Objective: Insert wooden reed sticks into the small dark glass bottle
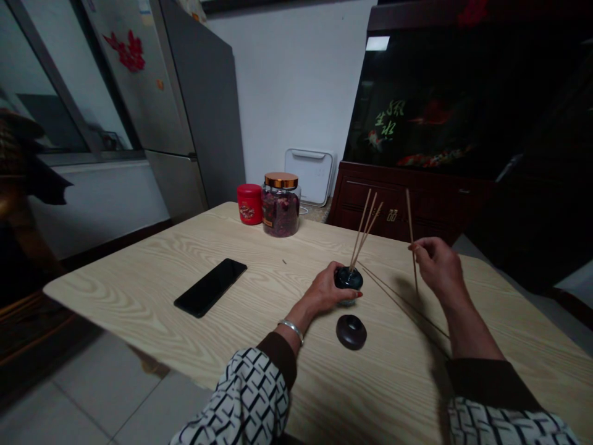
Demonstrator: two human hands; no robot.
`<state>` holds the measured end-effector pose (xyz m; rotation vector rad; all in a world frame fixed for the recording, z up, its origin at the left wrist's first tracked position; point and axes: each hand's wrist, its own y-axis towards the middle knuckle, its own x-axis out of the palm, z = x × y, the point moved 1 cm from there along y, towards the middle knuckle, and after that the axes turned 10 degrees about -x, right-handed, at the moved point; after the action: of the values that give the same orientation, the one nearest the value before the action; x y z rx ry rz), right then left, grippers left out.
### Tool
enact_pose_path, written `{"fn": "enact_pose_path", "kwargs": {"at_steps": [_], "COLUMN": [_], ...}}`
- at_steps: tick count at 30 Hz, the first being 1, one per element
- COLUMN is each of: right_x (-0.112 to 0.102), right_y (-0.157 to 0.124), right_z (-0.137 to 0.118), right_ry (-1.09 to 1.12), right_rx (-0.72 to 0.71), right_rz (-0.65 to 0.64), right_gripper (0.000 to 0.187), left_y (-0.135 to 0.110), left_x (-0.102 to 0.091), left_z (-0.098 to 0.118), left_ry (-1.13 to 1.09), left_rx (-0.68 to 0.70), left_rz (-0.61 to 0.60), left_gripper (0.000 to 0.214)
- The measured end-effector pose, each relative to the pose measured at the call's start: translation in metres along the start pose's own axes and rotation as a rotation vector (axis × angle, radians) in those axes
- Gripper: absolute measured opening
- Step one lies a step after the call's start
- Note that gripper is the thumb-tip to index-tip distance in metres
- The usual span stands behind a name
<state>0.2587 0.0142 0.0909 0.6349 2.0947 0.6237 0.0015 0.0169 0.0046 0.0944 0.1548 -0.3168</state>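
Note:
My left hand (327, 288) is wrapped round a small dark glass bottle (348, 279) standing on the table. Several thin reed sticks (362, 232) rise from its neck, leaning to the right. Between the thumb and fingers of my right hand (438, 264), one more reed stick (411, 224) is pinched, close to upright, to the right of the bottle. Loose thin sticks (404, 300) lie on the tabletop between the bottle and my right forearm. Just in front of the bottle rests a round dark brown lid (351, 332).
On the light wood table (259, 296) a black phone (211, 287) lies to the left. Toward the back stand a red canister (249, 204) and a copper-lidded jar (280, 207) of dark red contents. Behind are a fridge (204, 105) and a dark fish tank (417, 105).

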Motion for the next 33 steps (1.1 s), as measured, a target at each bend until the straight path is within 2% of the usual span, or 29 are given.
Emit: {"fn": "enact_pose_path", "kwargs": {"at_steps": [4,7,12,17,20,22,27,29,33], "right_x": [0.001,0.006,0.015,0.024,0.030,0.034,0.038,0.034,0.025], "right_y": [0.003,-0.001,-0.010,-0.015,-0.018,-0.020,-0.024,-0.021,-0.012], "right_z": [-0.034,-0.058,-0.081,-0.085,-0.084,-0.084,-0.077,-0.062,-0.011], "right_ry": [0.760,1.037,1.087,1.007,0.953,0.905,0.679,0.526,0.016], "right_rx": [0.106,0.128,0.072,0.008,0.006,0.013,-0.011,-0.063,-0.114], "right_rz": [0.246,0.308,0.346,0.325,0.236,0.124,-0.354,-0.504,-0.630], "right_gripper": [0.022,0.028,0.026,0.023,0.024,0.025,0.030,0.031,0.022], "left_y": [0.001,0.002,0.003,0.003,0.002,0.001,0.000,0.000,0.000], "left_x": [0.000,0.000,0.001,0.001,0.000,-0.001,-0.001,-0.002,-0.002], "left_z": [-0.001,-0.003,-0.005,-0.004,-0.001,0.000,0.001,0.000,0.000], "left_ry": [0.015,0.044,0.035,0.043,0.041,0.054,0.087,0.079,0.068], "left_rx": [0.007,0.017,0.020,0.010,0.010,0.014,0.014,0.016,0.006], "left_rz": [0.000,0.007,0.005,0.005,0.014,0.013,0.019,0.018,0.006], "left_gripper": [0.069,0.068,0.068,0.068,0.068,0.068,0.065,0.065,0.069]}}
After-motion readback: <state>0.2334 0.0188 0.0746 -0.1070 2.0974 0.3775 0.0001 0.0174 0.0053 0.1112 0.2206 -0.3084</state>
